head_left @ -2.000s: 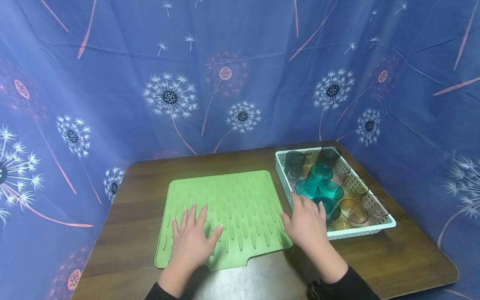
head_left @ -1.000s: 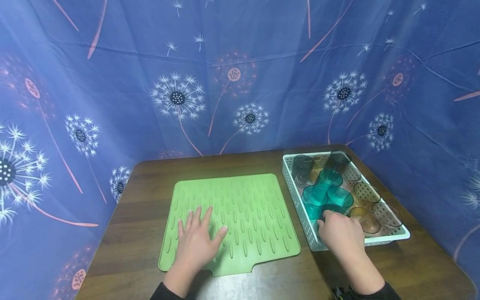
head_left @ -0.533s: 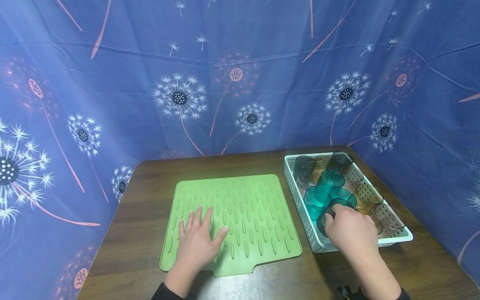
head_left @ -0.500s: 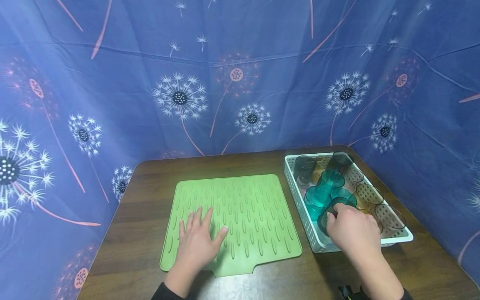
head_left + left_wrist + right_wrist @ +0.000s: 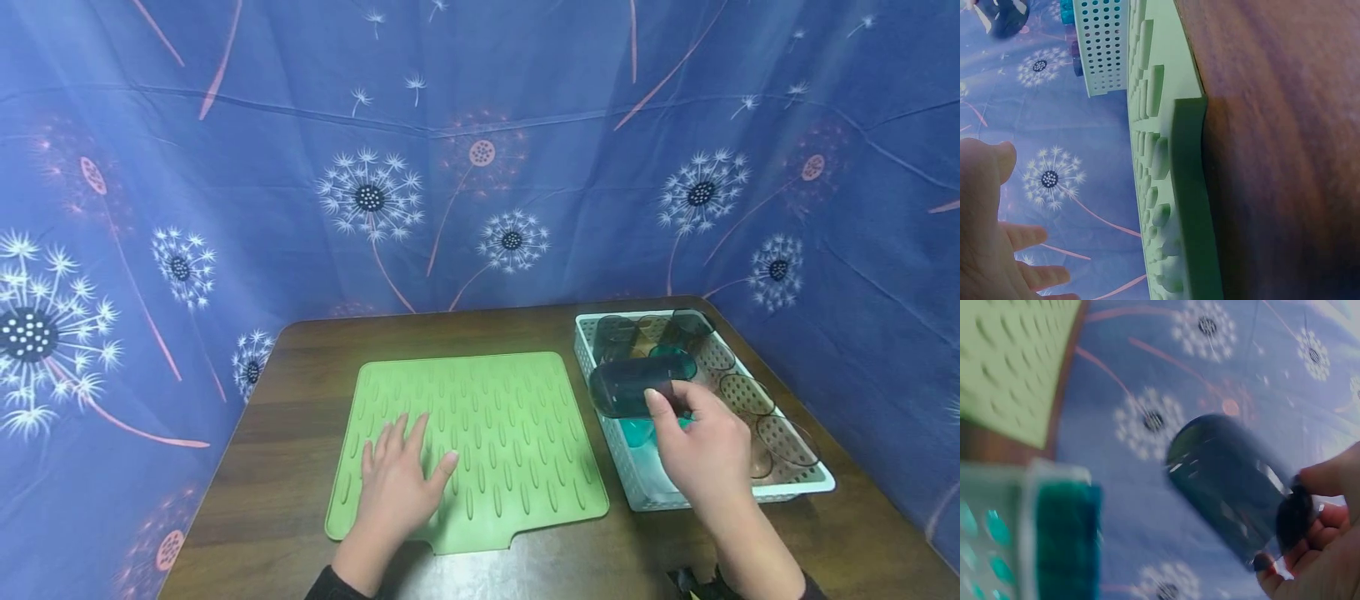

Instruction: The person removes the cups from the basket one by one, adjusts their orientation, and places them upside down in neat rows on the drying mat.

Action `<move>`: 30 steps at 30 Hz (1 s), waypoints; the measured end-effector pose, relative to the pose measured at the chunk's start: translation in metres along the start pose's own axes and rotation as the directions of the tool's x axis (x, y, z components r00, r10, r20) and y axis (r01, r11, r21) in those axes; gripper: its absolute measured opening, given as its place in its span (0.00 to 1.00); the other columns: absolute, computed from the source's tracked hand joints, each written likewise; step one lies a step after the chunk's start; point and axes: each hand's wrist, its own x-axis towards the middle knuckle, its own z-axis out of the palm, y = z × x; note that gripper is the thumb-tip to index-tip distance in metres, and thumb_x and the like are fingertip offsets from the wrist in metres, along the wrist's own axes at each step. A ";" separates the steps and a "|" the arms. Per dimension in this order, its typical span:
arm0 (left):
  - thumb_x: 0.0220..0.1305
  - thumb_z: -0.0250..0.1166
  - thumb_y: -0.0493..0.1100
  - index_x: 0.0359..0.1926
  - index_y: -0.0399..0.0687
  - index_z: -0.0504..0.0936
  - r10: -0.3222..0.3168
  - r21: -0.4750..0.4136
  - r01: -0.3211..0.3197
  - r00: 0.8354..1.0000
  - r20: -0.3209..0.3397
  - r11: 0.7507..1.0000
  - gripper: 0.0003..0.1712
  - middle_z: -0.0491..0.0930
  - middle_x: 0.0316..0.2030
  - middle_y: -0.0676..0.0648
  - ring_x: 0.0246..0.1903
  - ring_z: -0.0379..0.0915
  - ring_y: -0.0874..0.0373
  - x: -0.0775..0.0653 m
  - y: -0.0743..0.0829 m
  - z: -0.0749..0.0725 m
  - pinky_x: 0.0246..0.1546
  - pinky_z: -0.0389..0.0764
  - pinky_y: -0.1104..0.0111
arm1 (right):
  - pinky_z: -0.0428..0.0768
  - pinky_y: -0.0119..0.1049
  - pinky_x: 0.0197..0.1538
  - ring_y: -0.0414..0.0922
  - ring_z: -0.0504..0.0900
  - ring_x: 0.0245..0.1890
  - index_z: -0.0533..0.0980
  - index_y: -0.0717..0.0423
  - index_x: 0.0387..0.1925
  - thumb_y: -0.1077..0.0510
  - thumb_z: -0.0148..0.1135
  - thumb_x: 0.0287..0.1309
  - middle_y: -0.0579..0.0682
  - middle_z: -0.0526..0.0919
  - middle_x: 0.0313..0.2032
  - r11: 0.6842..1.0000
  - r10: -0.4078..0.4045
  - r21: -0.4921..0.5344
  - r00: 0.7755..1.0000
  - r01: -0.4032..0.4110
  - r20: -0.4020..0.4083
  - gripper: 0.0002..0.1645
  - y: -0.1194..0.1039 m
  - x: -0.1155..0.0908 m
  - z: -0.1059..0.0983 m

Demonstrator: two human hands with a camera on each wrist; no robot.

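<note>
A dark grey drinking glass (image 5: 628,388) is in my right hand (image 5: 708,446), which pinches it near the rim between thumb and fingers. The glass lies tilted on its side in the air above the basket; the right wrist view shows the same dark glass (image 5: 1225,481) with its base pointing away. Over the green drying mat (image 5: 525,433) my left hand (image 5: 397,487) hovers with fingers spread, holding nothing. From the left wrist view, the left hand (image 5: 991,231) is clear of the ridged mat (image 5: 1160,156).
A white perforated basket (image 5: 648,502) stands right of the mat. In it are teal glasses (image 5: 637,432), grey glasses (image 5: 615,333) and clear amber glasses (image 5: 787,437). The brown wooden table (image 5: 300,350) backs onto a blue dandelion-print curtain (image 5: 465,75).
My right hand has reached into the basket, taken hold of the dark glass and lifted it, tipping it sideways to the left. My left hand has stayed over the mat.
</note>
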 end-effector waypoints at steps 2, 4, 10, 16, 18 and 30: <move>0.71 0.61 0.67 0.79 0.50 0.64 -0.001 -0.004 0.001 1.000 0.001 1.000 0.45 0.59 0.79 0.33 0.78 0.52 0.29 0.000 0.001 0.000 0.77 0.46 0.30 | 0.76 0.58 0.46 0.62 0.86 0.42 0.83 0.66 0.46 0.58 0.67 0.69 0.66 0.89 0.40 0.997 0.010 0.075 1.000 -0.010 -0.003 0.13 -0.006 -0.003 0.012; 0.71 0.62 0.67 0.79 0.50 0.65 -0.002 -0.019 0.002 1.000 0.001 1.000 0.45 0.59 0.79 0.33 0.78 0.52 0.30 0.000 0.002 0.000 0.77 0.46 0.30 | 0.79 0.55 0.48 0.61 0.87 0.44 0.84 0.64 0.46 0.57 0.67 0.70 0.63 0.90 0.42 0.989 0.042 0.142 0.998 -0.048 0.041 0.12 -0.012 -0.006 0.023; 0.70 0.66 0.64 0.79 0.52 0.65 0.049 -0.154 -0.051 0.999 -0.017 0.987 0.44 0.60 0.79 0.37 0.78 0.55 0.33 -0.001 0.005 0.001 0.76 0.54 0.32 | 0.82 0.42 0.44 0.50 0.85 0.41 0.84 0.60 0.45 0.54 0.66 0.72 0.57 0.90 0.40 0.927 0.138 0.295 0.944 -0.229 0.300 0.12 -0.023 -0.020 0.063; 0.69 0.66 0.66 0.80 0.60 0.62 0.157 -0.283 -0.154 0.988 -0.012 0.947 0.45 0.61 0.79 0.41 0.75 0.62 0.34 -0.007 0.009 0.003 0.65 0.71 0.31 | 0.76 0.34 0.38 0.42 0.77 0.34 0.83 0.60 0.40 0.56 0.66 0.71 0.52 0.87 0.35 0.853 0.161 0.381 0.874 -0.357 0.458 0.10 -0.027 -0.034 0.098; 0.67 0.67 0.65 0.80 0.61 0.62 0.186 -0.338 -0.176 0.983 -0.004 0.924 0.46 0.62 0.78 0.42 0.74 0.64 0.36 -0.009 0.011 0.003 0.64 0.74 0.33 | 0.74 0.34 0.35 0.42 0.74 0.31 0.82 0.60 0.37 0.56 0.66 0.71 0.50 0.84 0.31 0.833 0.162 0.397 0.856 -0.386 0.491 0.10 -0.028 -0.038 0.106; 0.61 0.76 0.59 0.80 0.61 0.62 0.284 -0.448 -0.279 0.957 -0.059 0.849 0.51 0.67 0.75 0.45 0.72 0.68 0.42 -0.014 0.018 0.005 0.67 0.75 0.39 | 0.87 0.34 0.47 0.40 0.85 0.38 0.75 0.75 0.43 0.62 0.57 0.76 0.49 0.84 0.35 0.463 0.049 0.617 0.713 -0.636 0.699 0.14 -0.029 -0.049 0.130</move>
